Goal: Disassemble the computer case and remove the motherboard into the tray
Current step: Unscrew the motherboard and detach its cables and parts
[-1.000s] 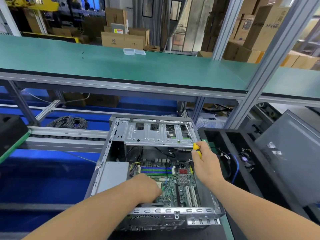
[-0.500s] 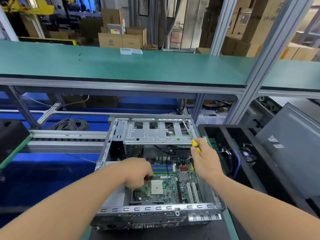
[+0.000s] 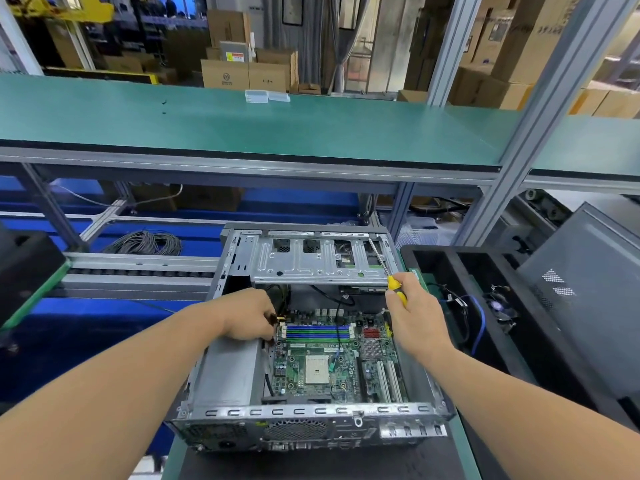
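**Cable pull at the board's left edge, driver parked**

Open grey steel computer case lies on its side on the dark tabletop, lid off, so the green motherboard faces up and both hands can reach in. Board sits seated on the case floor, not yet lifted.

Left hand is at the board's far-left edge, fingers curled on a dark connector with yellow and black wires. Looks like a power plug being worked free (exact pinch is hidden by the knuckles).

Right hand has its grip closed around a yellow-handled screwdriver, shaft pointing up and away over the perforated silver drive cage. My read: held clear of the board so the tool stays ready while the other hand unplugs.

Black plastic tray sits just right of the case, close for the transfer. A blue cable and a small fan already lie in it.

Count: one case, one board, one screwdriver, one tray, four memory slots, two white expansion slots.
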